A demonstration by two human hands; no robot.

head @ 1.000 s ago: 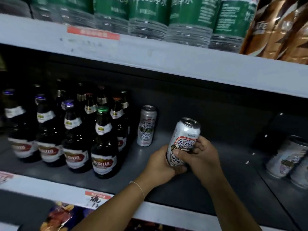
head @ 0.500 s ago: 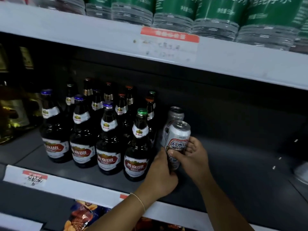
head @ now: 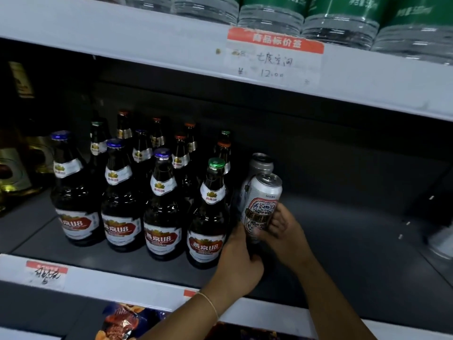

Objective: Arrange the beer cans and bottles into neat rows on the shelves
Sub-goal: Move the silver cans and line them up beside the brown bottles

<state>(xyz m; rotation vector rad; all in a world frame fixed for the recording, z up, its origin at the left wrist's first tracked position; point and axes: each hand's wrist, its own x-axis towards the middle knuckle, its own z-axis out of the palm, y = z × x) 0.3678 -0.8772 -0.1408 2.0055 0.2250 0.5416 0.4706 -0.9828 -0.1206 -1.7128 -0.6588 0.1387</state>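
Note:
A white beer can (head: 262,204) with a red and blue pattern stands nearly upright, just right of the front dark beer bottle (head: 208,217). Both hands hold it low down: my left hand (head: 239,261) grips its lower left side and my right hand (head: 282,229) wraps its right side. Directly behind it stands a second silver can (head: 261,163). Several dark U8 beer bottles (head: 120,200) stand in rows on the grey shelf (head: 343,253) to the left. The held can's base is hidden by my fingers.
Above, a white shelf edge carries a price tag (head: 274,57), with green-labelled water bottles (head: 343,20) on top. A blurred can (head: 441,244) lies at the far right. Gold-boxed bottles (head: 14,168) stand at the far left. Snack bags (head: 122,325) sit on the lower shelf.
Both hands carried the patterned can leftward from the open shelf floor to a spot in front of the silver can, beside the bottles. The view shifted left with it.

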